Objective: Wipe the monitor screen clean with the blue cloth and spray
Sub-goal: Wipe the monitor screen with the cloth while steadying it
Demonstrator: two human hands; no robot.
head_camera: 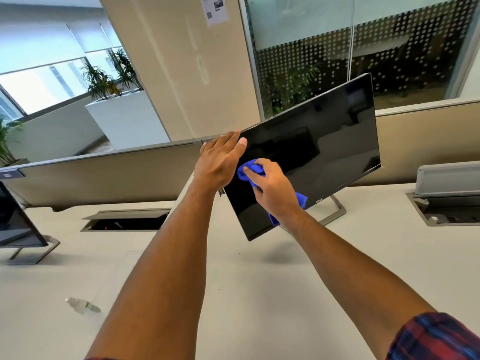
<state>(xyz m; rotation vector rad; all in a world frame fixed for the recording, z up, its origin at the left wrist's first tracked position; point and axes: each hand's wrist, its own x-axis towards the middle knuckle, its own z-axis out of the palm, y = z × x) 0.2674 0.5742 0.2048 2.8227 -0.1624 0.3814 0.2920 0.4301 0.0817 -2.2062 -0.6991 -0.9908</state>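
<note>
Both hands are on the monitor. Left hand [220, 162] lies flat with straight fingers over the screen's upper left corner, thumb on the glass and fingers reaching over the top edge, steadying the panel. Right hand [270, 188] grips the blue cloth [250, 170], bunched under curled fingers and pressed against the dark screen just below and to the right of the left thumb; a tail of cloth hangs out past the wrist near the bottom bezel.

In this view the monitor [324, 152] is tilted, its long axis climbing from lower left to upper right. Both hands crowd the left end, so nearly all the bare glass stretches away from the cloth, rightward and upward along that axis. The right hand, which carries the cloth, is the nearer one to that stretch; the next strokes probably want to run that way while the left hand braces the corner.

Its stand [335, 211] sits on the pale desk [246, 294]. A spray bottle [83, 305], clear and blurred, lies on the desk well apart, near the left forearm. A second monitor [15, 222] stands at the far left, with open cable hatches [127, 220] set in the desk.
</note>
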